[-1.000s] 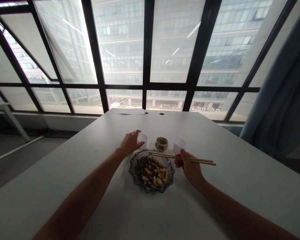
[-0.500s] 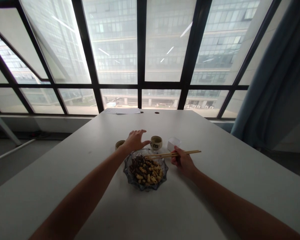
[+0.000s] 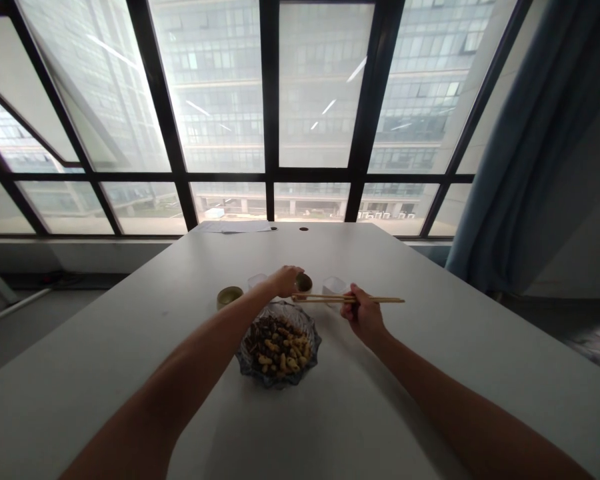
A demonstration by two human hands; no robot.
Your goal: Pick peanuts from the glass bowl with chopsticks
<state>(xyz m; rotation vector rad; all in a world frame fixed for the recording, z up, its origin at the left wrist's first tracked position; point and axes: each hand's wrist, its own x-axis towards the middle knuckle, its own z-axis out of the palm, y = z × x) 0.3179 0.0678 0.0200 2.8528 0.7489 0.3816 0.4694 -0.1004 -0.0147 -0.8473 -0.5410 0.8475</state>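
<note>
My left hand (image 3: pixel 285 280) is closed on a small ceramic cup (image 3: pixel 304 283) beyond the bowl. The cup looks tipped, its dark inside turned partly my way; the fingers on its far side are hidden. My right hand (image 3: pixel 364 313) grips a pair of wooden chopsticks (image 3: pixel 330 299), held level with their tips pointing left, just in front of the cup. Whether the tips pinch anything is too small to tell. Under my left forearm stands a scalloped glass bowl (image 3: pixel 276 382) with peanuts (image 3: pixel 289 357) and darker, thin pieces (image 3: pixel 257 335), perhaps seeds.
A second ceramic cup (image 3: pixel 229 296) stands left of my left wrist. One clear container (image 3: pixel 257 281) sits behind that forearm, another (image 3: pixel 334 286) behind the chopsticks. Paper sheets (image 3: pixel 235 227) lie at the far end of the white table (image 3: pixel 360 413), near the windows.
My left hand has moved from open beside the cup to closed on it, and the cup has tilted. The chopstick tips have left the bowl. The view has shifted slightly right.
</note>
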